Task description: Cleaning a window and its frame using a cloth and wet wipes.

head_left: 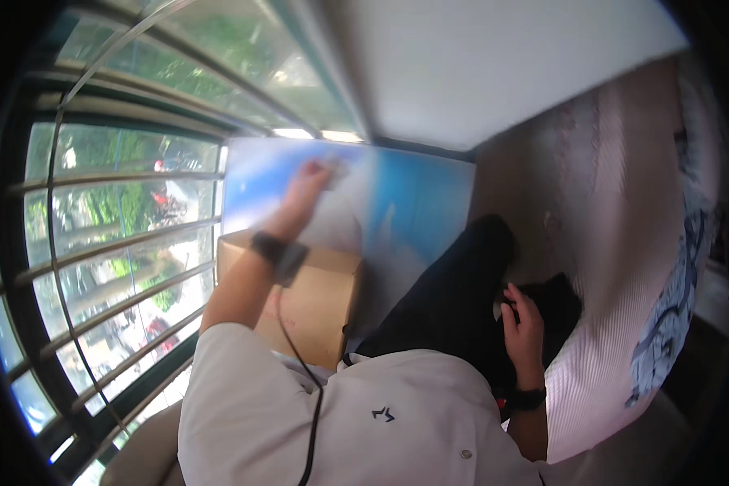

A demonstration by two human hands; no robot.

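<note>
My left hand (301, 198) is stretched out over a blue and white panel (421, 198) beside the window. Its fingers are closed on a small pale, crumpled thing (338, 168), too smeared by motion to name. On that wrist sits a dark band with a small box, and a black cable (304, 360) runs from near it down across my shirt. My right hand (524, 328) rests by my dark-trousered leg (437, 300), its fingers loosely bent and apart. A dark band circles this wrist too.
Below my left forearm stands a cardboard box (320, 304). Window bars (130, 259) line the left side, with trees outside. A white surface (510, 65) juts in at the top. Pinkish ribbed fabric (607, 364) and a blue patterned cloth (664, 324) lie at the right.
</note>
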